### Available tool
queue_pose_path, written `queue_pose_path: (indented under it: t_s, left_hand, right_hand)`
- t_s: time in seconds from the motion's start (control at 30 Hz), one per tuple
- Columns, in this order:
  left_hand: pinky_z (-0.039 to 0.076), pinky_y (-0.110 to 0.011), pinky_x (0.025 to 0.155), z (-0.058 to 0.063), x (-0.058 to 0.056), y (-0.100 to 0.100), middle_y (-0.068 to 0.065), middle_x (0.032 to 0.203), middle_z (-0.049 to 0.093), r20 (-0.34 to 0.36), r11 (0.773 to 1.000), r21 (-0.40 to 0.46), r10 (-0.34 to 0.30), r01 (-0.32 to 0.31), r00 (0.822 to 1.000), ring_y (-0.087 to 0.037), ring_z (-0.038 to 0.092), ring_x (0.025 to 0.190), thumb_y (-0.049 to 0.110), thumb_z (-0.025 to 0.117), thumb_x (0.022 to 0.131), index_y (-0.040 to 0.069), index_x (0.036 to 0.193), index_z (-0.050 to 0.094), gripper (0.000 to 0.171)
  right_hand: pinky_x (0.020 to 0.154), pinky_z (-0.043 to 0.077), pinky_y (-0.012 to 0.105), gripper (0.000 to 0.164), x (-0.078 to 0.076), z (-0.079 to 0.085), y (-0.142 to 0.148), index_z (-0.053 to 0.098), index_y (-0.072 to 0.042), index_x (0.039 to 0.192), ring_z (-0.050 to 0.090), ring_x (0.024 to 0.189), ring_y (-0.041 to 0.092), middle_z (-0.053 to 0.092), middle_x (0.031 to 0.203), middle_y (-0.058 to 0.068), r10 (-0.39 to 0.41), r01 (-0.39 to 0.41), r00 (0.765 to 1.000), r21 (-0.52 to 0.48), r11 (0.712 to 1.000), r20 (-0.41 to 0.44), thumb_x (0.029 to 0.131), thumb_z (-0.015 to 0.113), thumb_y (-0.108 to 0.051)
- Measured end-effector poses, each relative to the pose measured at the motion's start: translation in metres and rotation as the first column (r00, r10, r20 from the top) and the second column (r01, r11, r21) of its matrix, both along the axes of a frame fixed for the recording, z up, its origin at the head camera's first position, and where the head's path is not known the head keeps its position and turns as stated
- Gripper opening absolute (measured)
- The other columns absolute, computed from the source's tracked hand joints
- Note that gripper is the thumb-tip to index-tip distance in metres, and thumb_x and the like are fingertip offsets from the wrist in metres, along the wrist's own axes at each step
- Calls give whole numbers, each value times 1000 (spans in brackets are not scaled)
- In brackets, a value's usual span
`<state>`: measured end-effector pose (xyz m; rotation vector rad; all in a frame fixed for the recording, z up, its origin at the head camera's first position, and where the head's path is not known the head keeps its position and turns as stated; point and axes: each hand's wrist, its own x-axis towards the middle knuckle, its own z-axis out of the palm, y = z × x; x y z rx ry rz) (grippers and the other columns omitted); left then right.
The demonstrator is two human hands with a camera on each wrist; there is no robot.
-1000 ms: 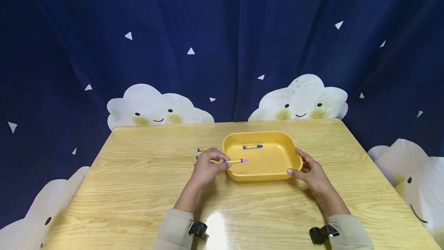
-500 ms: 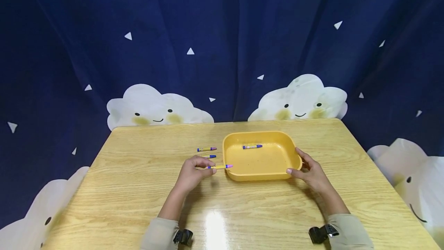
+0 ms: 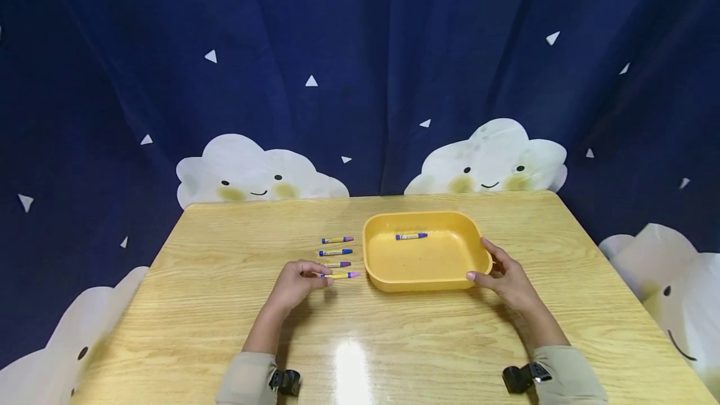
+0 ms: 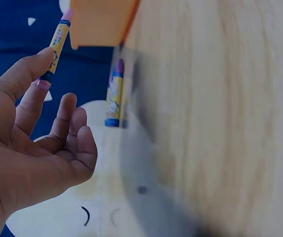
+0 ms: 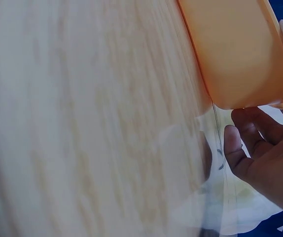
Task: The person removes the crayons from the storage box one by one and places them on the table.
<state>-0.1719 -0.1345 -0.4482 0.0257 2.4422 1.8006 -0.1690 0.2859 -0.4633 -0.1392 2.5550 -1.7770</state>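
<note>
Between thumb and fingertips, my left hand point(image 3: 298, 282) pinches a pink crayon point(image 3: 345, 275) in a yellow wrapper, its tip toward the tray. In the left wrist view this crayon point(image 4: 57, 47) is held above the table, its other fingers loosely bent. Just beyond it lie a purple crayon point(image 3: 342, 264), a blue crayon point(image 3: 339, 253) and a reddish-brown crayon point(image 3: 339, 240), roughly parallel. My right hand point(image 3: 510, 280) grips the right end of a yellow plastic tray point(image 3: 424, 285), thumb at the near corner. Inside the tray lies a dark blue-tipped crayon point(image 3: 411, 236).
The wooden table point(image 3: 422, 342) ends at the back against a dark blue curtain point(image 3: 360, 80) with cloud prints. Black wrist cameras sit on both forearms. A bright glare spot marks the tabletop near the front.
My left hand has moved left and toward me with the pink crayon, from over the tray's left rim to beside the other crayons. The right hand and tray have stayed put.
</note>
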Motion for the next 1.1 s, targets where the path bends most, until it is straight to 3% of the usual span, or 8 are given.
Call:
queue_pose_path:
  t_s: [0.27,0.43,0.77,1.1]
  left_hand:
    - [47,-35,68,-10,-7,-6,-6,91,66,35,999,-28,-18,19,999,-19,59,76,3,75,74,1,84,73,11]
    - [45,-33,72,-12,-12,-6,-4,91,67,54,996,-87,-15,20,998,-18,59,79,5,76,73,3,83,73,10]
    - [42,-30,63,-12,-13,-6,-1,73,62,81,978,-210,-5,22,997,-17,54,73,4,78,72,2,81,72,10]
    - [43,-28,60,-12,-14,-4,2,71,63,51,950,-311,2,14,999,-17,53,73,2,80,68,3,77,72,12]
  right_hand:
    - [76,46,18,88,1,0,1,21,-8,148,44,111,38,31,141,25,-6,6,1000,13,1000,5,80,75,-19]
    - [75,46,18,88,1,1,1,21,-8,148,45,110,37,33,140,24,-12,12,1000,28,1000,-1,80,75,-19]
    - [76,46,18,86,-2,-3,3,21,-8,148,44,112,38,27,144,25,-1,1,1000,11,1000,5,81,74,-12]
    - [77,46,18,87,0,-1,1,22,-9,148,45,111,36,27,145,23,-2,2,1000,27,1000,-8,80,75,-18]
